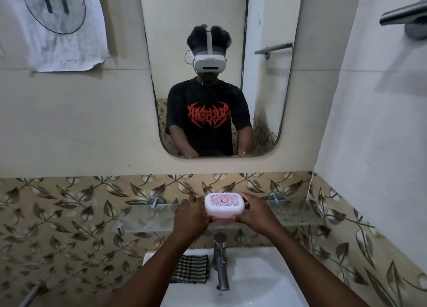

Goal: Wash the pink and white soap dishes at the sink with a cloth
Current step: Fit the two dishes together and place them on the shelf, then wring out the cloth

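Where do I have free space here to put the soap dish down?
The glass shelf is bare left of the left hand and right of the right hand. The sink rim right of the tap is bare too. Crowded: the shelf middle, where both hands grip the soap dish, and the rim left of the tap, where the cloth lies.

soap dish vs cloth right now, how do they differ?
The soap dish is gripped by the left hand and right hand at the glass shelf; the cloth lies untouched on the sink rim, left of the tap. The soap dish is a rounded pink and white box; the cloth is flat and dark checked. Shared: neither is in the basin.
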